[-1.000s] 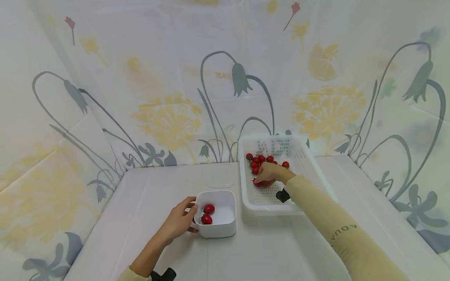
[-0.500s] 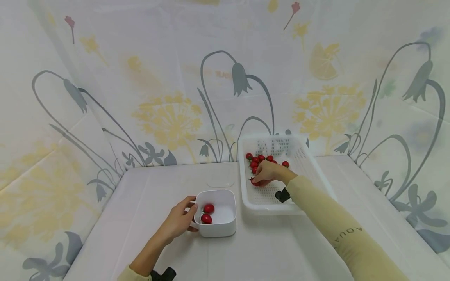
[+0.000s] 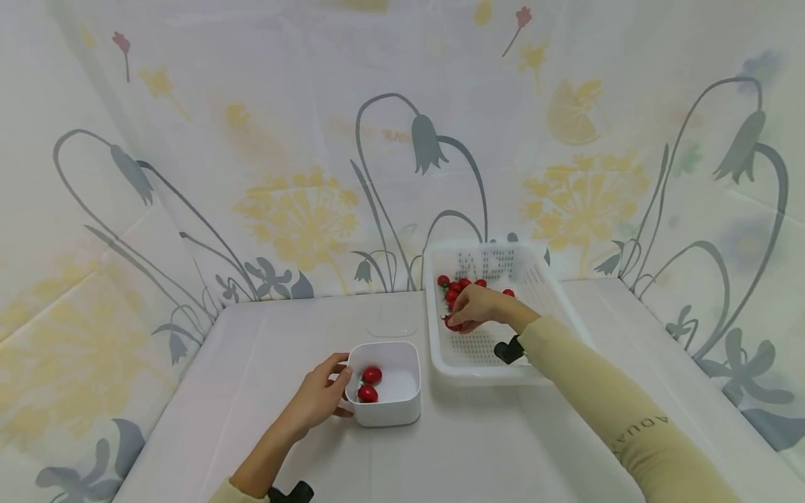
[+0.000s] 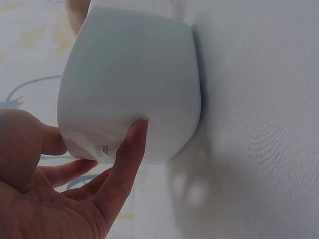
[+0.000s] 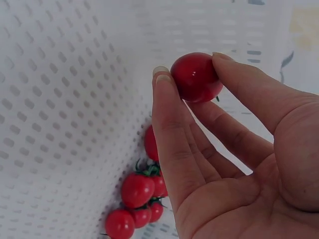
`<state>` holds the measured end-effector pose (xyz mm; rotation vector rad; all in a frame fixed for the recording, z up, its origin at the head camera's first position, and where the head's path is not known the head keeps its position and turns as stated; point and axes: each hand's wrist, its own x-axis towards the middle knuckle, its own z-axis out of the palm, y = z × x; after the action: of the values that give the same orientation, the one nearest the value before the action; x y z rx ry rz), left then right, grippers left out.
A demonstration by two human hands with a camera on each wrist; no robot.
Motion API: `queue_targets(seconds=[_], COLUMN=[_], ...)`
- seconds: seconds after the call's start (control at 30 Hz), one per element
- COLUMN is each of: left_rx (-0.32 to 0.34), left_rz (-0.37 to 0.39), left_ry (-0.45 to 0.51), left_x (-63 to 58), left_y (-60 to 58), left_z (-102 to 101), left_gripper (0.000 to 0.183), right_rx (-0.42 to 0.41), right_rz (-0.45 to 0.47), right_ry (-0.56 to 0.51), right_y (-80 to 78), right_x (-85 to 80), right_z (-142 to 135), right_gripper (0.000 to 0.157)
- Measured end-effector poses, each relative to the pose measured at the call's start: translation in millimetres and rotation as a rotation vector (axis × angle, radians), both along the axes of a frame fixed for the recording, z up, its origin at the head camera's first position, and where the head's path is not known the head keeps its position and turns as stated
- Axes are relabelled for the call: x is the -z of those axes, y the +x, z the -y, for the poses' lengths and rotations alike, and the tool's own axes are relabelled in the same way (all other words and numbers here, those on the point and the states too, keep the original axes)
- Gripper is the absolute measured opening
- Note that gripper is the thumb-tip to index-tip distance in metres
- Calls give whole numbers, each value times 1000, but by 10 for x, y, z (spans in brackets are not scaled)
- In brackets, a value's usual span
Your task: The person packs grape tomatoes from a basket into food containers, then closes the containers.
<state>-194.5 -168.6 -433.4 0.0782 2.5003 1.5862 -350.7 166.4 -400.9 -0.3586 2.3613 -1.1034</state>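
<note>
In the head view my right hand (image 3: pixel 479 307) is over the left part of a white perforated basket (image 3: pixel 445 370). It pinches a cherry tomato (image 5: pixel 197 77) between thumb and fingertips, plain in the right wrist view. More cherry tomatoes (image 5: pixel 137 190), some with green stems, lie on the basket floor, partly hidden behind my fingers. My left hand (image 3: pixel 321 395) grips the left side of a small white square container (image 3: pixel 390 413), thumb and fingers on its wall (image 4: pixel 134 74). Inside that container lie two cherry tomatoes (image 3: pixel 372 375), one in front of the other.
The basket stands right of the container against the back of the white tabletop (image 3: pixel 283 328). A flower-printed sheet (image 3: pixel 302 140) rises behind and on both sides. Between container and basket runs a narrow strip of table.
My right hand has shifted slightly left and up in the basket with the cherry tomato between its fingers. My left hand and the container have stayed in place.
</note>
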Motion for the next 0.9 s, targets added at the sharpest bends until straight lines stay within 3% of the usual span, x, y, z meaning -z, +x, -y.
queue_targets(seconds=[0.53,0.9], left_rx=[6,3], left_rz=[-3,3], left_ry=[-4,-5], left_x=[-8,-13], left_y=[0,7], left_z=[1,-2], left_gripper=[42,42], right_rx=[-16,-39], right_rz=[7,-40], right_ry=[-67,-60], right_y=[166,252], right_x=[-233,-374], right_z=[-34,-26], right_gripper=[21,20])
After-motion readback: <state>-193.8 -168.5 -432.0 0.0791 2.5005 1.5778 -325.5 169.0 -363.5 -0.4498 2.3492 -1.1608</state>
